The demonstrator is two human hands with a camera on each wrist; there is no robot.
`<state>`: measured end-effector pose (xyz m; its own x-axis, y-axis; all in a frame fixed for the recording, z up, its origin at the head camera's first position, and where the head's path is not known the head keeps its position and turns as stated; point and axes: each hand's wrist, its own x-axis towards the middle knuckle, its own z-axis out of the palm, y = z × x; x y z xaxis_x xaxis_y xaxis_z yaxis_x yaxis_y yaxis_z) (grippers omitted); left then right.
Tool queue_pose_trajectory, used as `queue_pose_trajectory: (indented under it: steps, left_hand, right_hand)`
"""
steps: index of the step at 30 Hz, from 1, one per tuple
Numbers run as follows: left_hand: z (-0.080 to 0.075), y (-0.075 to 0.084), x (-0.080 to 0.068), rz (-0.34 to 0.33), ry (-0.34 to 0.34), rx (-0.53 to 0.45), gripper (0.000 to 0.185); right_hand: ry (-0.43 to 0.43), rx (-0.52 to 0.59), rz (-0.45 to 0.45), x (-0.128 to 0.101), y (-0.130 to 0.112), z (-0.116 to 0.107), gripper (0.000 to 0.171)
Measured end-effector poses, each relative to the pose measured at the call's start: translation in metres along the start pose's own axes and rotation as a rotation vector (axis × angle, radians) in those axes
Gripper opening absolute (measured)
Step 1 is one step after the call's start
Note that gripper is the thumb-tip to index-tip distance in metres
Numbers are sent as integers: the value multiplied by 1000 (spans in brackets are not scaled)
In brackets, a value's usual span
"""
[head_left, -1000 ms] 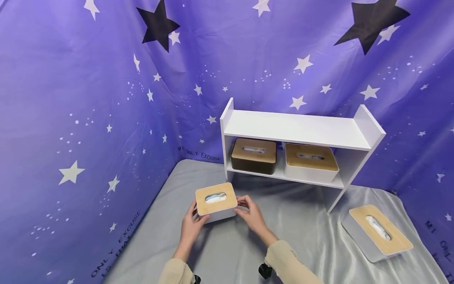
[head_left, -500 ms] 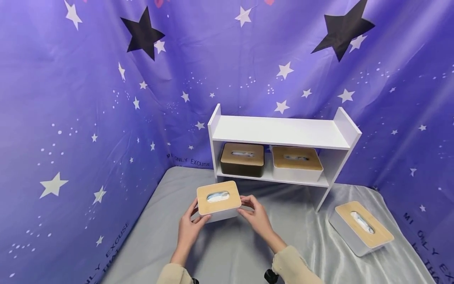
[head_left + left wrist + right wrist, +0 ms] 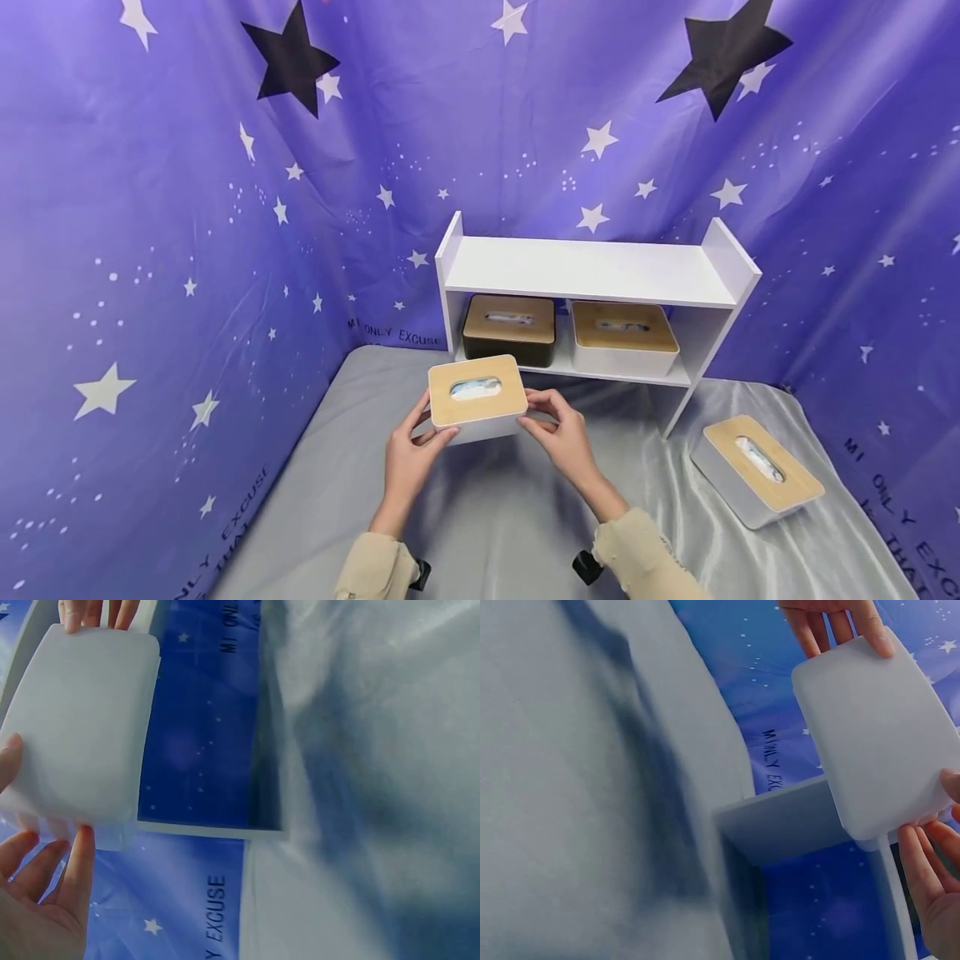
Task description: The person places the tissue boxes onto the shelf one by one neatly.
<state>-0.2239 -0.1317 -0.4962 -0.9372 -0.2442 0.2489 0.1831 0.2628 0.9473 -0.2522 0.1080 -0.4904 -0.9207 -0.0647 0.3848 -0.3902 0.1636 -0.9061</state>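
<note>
A white tissue box (image 3: 487,410) with a light wooden lid is held up over the grey cloth, in front of the shelf. Tissue shows in the lid's oval slot. My left hand (image 3: 412,462) grips its left end, thumb at the near corner. At the opposite end, my right hand (image 3: 566,437) pinches the box between thumb and fingers. Both wrist views look at the plain underside of the tissue box (image 3: 86,724), with the left hand (image 3: 49,907) and right hand (image 3: 937,881) at its two ends.
A white shelf unit (image 3: 585,271) stands at the back. Its lower board bears a dark tissue box (image 3: 510,346) and a white one (image 3: 626,358). Another white tissue box (image 3: 776,475) rests on the grey cloth (image 3: 517,542) at right. Purple star-printed curtains (image 3: 187,183) enclose the area.
Both hands have raised the tissue box and carried it forward and rightward, toward the shelf unit. The head view has turned somewhat to the right. The other boxes stay in place.
</note>
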Motion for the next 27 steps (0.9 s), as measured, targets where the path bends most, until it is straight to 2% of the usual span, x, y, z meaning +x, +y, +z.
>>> queue_pose_trajectory:
  steps: [9, 27]
  left_hand:
    - [9, 26, 8, 76, -3, 33, 75]
    - [22, 75, 22, 284, -8, -35, 70]
  right_hand:
    - [54, -9, -73, 5, -22, -18, 27]
    - [184, 51, -269, 16, -58, -43, 30]
